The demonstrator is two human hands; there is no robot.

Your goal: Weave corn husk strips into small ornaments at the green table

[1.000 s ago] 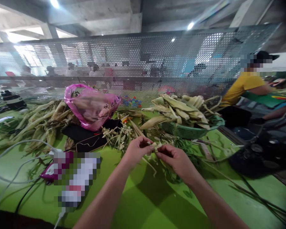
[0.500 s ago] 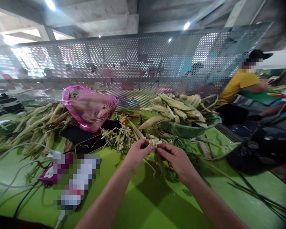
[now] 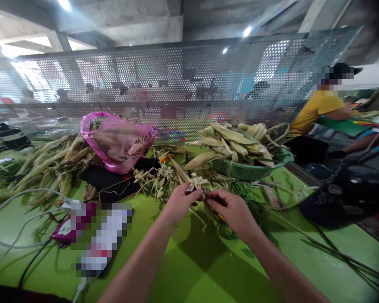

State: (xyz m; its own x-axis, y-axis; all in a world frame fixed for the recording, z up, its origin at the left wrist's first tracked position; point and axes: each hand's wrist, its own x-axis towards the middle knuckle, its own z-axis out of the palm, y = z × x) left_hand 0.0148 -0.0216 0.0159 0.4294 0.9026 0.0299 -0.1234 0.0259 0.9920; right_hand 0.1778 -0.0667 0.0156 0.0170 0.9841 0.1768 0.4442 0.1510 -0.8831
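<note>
Above the green table [image 3: 189, 269], a small pale flower-like piece of folded corn husk [image 3: 197, 180] is pinched between the thumb and fingers of my left hand [image 3: 181, 203]. Close on its right, my right hand [image 3: 229, 207] has thumb and fingertips pressed together at the base of the piece, on what looks like its husk stem. A strip of husk hangs below the fingers. Exactly what lies between the right fingertips is too small to make out. Behind my hands lies a heap of similar small husk pieces [image 3: 159, 181].
A green basket [image 3: 252, 171] full of corn husks stands behind my right hand. Farther left are a pink plastic bag [image 3: 120, 143], loose husks [image 3: 60, 164], and a purple power strip [image 3: 71, 229] with cables. A person in yellow [image 3: 322, 107] sits at the far right.
My left hand has shifted slightly left and tilted the husk piece. My right fingertips have moved a little away from the flower head, down toward its base.
</note>
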